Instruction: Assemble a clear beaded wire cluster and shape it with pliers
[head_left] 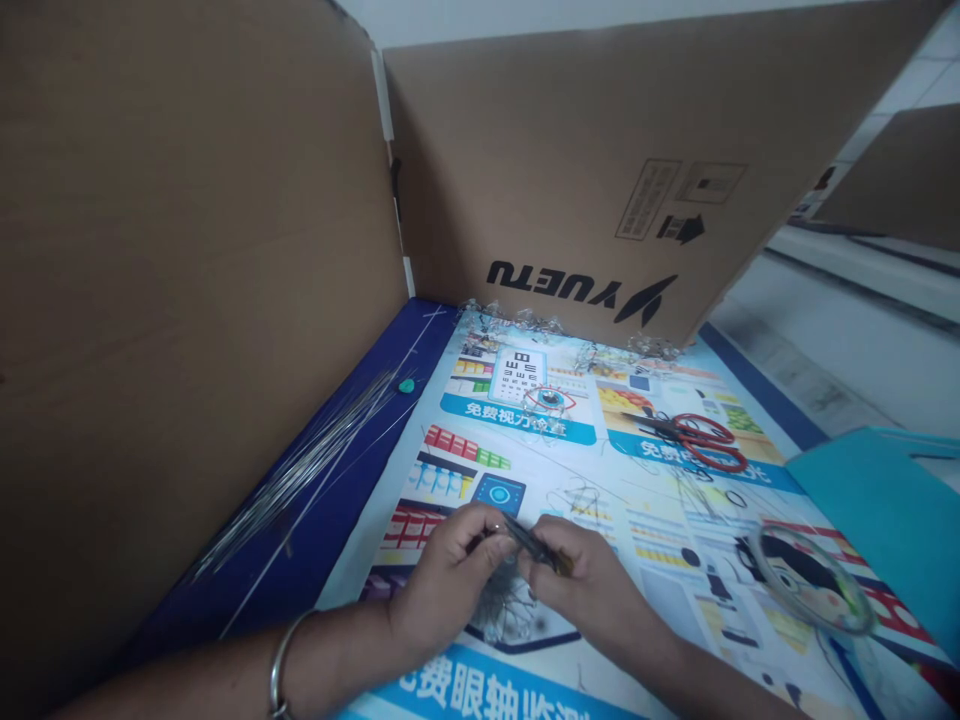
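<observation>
My left hand [450, 575], with a silver bangle at the wrist, pinches part of a bent wire piece [504, 605] at the lower middle. Closed around a pair of pliers [534, 545] is my right hand [581, 580]. The pliers' jaws point up and left and meet the left fingertips. Below the two hands the looped wire hangs over the printed sheet; its exact shape is hard to make out.
Straight wires [300, 460] lie on the blue strip at left, near a green lump [406, 386]. Red-handled scissors [705, 440] and a clear round dish [814, 580] sit at right. Wire pieces [652, 346] line the cardboard wall [525, 150].
</observation>
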